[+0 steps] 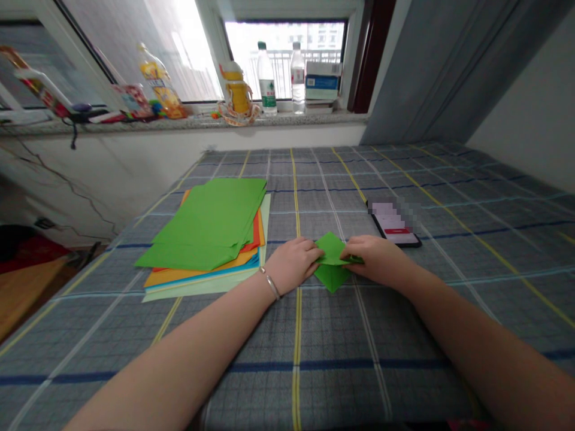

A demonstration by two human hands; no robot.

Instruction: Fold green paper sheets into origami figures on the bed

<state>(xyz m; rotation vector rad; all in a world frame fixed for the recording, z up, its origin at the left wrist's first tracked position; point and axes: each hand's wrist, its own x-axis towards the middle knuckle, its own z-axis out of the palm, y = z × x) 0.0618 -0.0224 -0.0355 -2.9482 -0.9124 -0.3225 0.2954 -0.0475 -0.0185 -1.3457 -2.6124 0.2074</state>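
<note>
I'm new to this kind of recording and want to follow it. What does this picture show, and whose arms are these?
There is no machine here: the arms belong to a person working bare-handed. This single picture comes from a camera worn on that person's head, looking forward and down. The left hand has its fingers at one side of a small folded green paper; the right hand seems to pinch the other side. On the checked cloth, a stack of coloured sheets lies to the left and a phone to the right. Beyond, bottles stand on the windowsill.
</note>
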